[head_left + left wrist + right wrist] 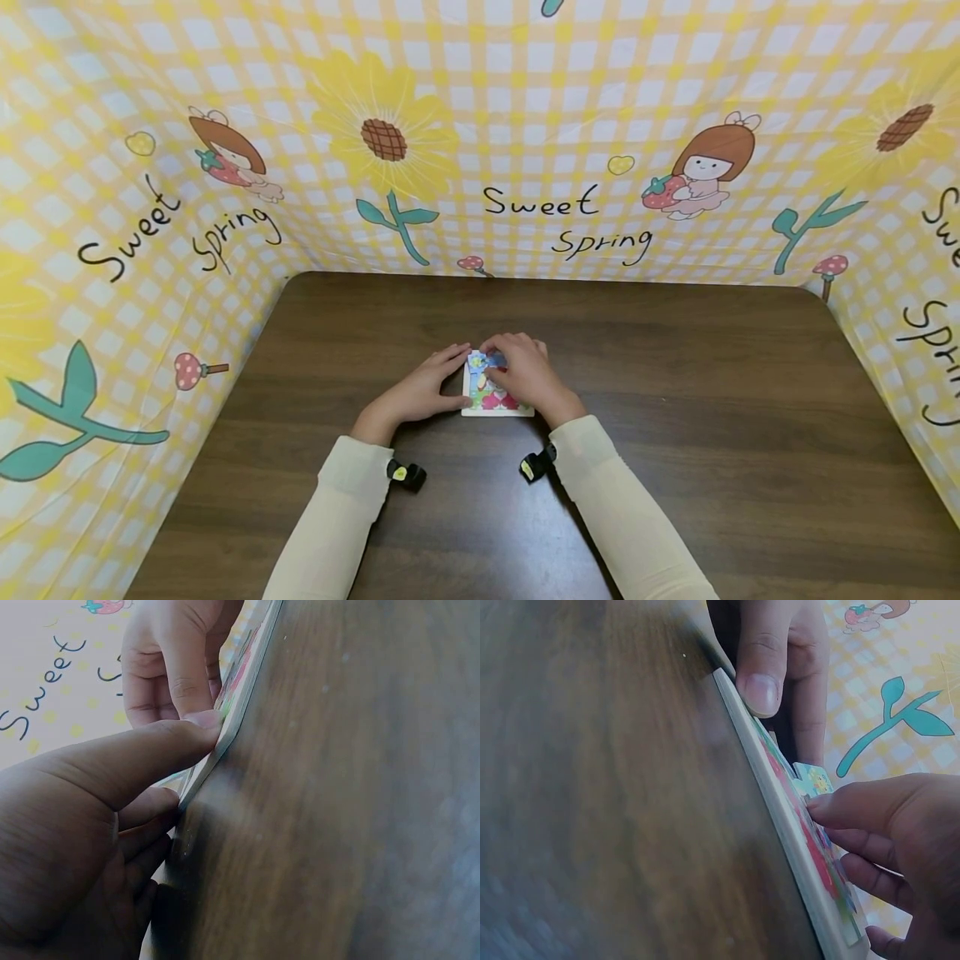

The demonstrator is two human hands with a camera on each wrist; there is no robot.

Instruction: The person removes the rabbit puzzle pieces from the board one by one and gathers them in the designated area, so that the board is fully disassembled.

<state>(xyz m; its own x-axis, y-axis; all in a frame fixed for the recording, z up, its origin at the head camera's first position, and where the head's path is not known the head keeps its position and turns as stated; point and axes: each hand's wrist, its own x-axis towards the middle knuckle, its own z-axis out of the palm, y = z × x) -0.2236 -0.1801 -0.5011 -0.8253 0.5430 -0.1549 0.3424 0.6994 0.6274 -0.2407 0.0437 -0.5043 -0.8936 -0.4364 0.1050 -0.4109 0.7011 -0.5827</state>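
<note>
A small pale-rimmed picture board with a colourful puzzle picture lies flat on the table. My left hand grips its left side, thumb near the lower left corner and fingertips by the upper left one; the left wrist view shows the thumb on the rim. Over the board's upper right part is my right hand, thumb and fingers bent. In the right wrist view this hand pinches a small printed piece, tilted above the picture. The fingers hide part of the picture.
Dark wooden table surrounds the board. Behind it and at both sides hangs a yellow checked cloth with flowers, cartoon figures and lettering. Black bands with small devices are worn at both wrists, by the cream sleeves.
</note>
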